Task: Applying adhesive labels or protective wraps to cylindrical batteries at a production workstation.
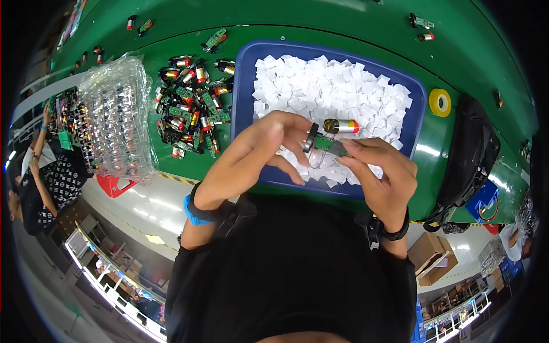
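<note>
Evidently, the right hand (384, 168) pinches a small green circuit board (327, 143) between thumb and forefinger, above the blue tub (243, 86) of white paper pieces (331, 86). The board joins a black disc (310, 138), with a gold, black and red cylinder (341, 126) just beside it. The left hand (275, 131) is half open, fingers curved at the disc; whether they grip it cannot be told. Both wrists pass over the tub's near rim, whose raised edge bounds the work. On the right, a green strip of tabletop (416, 171) separates the tub from a black bag (464, 148); on the left, a heap of similar units (191, 106) crowds the rim. A yellow tape roll (432, 98) lies near the far right corner. Marks on the cylinder are too small to read; farther left, a person's dark clothing (57, 191) bears a pale printed pattern.
</note>
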The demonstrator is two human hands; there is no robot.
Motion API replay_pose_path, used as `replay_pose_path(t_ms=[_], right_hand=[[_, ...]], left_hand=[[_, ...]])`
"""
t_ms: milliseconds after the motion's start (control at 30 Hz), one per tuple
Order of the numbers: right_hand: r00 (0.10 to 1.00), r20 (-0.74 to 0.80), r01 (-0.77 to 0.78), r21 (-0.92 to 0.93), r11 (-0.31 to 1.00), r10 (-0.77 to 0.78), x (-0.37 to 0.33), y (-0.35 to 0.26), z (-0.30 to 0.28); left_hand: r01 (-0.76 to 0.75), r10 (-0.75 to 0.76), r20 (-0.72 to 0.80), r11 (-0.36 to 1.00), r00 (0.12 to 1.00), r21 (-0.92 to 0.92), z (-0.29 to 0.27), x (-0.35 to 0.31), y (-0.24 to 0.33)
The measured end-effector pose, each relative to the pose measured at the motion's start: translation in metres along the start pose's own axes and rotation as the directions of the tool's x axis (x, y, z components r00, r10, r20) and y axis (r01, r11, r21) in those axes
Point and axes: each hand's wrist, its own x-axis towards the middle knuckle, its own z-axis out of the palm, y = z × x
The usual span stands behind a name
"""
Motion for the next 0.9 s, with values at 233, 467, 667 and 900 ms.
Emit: replay_pose_path(t_ms=[233, 467, 667, 900], right_hand=[[0.985, -0.023, -0.170, 0.084, 0.982, 0.172, 0.000, -0.001, -0.003], [0.964, 0.171, 0.249, -0.305, 0.919, -0.205, 0.021, 0.004, -0.011], [0.917, 0.213, 0.397, -0.421, 0.815, -0.337, 0.012, -0.004, -0.008], [0.961, 0.207, 0.265, -0.524, 0.809, -0.181, 0.011, -0.016, -0.001]], left_hand=[[0.134, -0.136, 0.031, 0.989, 0.990, 0.070, 0.007, 0.006, -0.001], [0.049, -0.061, 0.016, 0.913, 0.998, 0.405, 0.009, 0.003, 0.003], [0.048, -0.036, -0.047, 0.961, 0.998, 0.271, 0.015, 0.003, -0.003], [0.035, -0.010, -0.069, 0.926, 0.998, 0.375, 0.022, 0.006, -0.008]])
